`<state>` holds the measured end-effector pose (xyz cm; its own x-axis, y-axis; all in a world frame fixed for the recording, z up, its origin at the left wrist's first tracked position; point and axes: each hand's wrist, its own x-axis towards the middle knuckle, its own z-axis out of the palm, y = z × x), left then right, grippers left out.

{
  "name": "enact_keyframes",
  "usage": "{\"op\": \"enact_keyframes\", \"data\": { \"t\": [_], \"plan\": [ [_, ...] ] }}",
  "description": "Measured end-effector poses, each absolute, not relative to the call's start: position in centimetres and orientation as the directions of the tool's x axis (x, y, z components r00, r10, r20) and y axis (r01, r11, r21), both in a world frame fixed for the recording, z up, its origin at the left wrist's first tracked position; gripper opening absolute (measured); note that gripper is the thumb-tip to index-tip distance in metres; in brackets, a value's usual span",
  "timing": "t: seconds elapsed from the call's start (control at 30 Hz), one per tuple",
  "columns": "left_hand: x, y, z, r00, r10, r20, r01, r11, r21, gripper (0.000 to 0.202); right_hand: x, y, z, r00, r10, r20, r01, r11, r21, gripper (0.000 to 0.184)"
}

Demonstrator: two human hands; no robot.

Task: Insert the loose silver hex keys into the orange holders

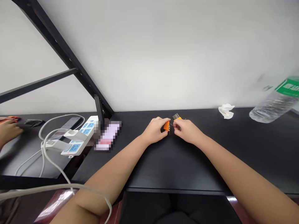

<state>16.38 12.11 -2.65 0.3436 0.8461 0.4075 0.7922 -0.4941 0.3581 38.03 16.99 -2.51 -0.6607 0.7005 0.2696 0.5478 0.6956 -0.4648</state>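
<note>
My left hand [156,130] is closed on a small orange holder [166,126], with several short metal tips sticking out of its right side. Close by on the right, my right hand [188,131] pinches a thin metal piece [172,125] that points toward the orange holder. Its exact kind is too small to tell. Just behind the right fingertips is a second orange holder [177,117] with several slim metal bits in a row, partly hidden by that hand. Both hands are low over the black table [173,168].
A crumpled white tissue [226,111] and a clear bottle [273,104] are at the right, by the wall. Left are a blurred-out phone [107,136], a white power strip [81,137] with cables, and a black metal frame [63,51]. Another person's hand [10,132] is at far left.
</note>
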Motion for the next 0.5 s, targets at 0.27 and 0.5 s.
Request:
{"op": "enact_keyframes", "data": {
  "t": [0.27,0.5],
  "plan": [
    [16.3,12.2,-2.7,0.357,0.849,0.389,0.796,-0.494,0.349,0.054,38.4,17.4,-2.7,-0.702,0.613,0.362,0.465,0.780,-0.419,0.017],
    [16.5,12.0,-2.3,0.382,0.858,0.343,0.833,-0.481,0.273,0.053,37.8,15.5,-1.6,-0.697,0.642,0.319,0.620,0.764,-0.181,0.030]
  ]
}}
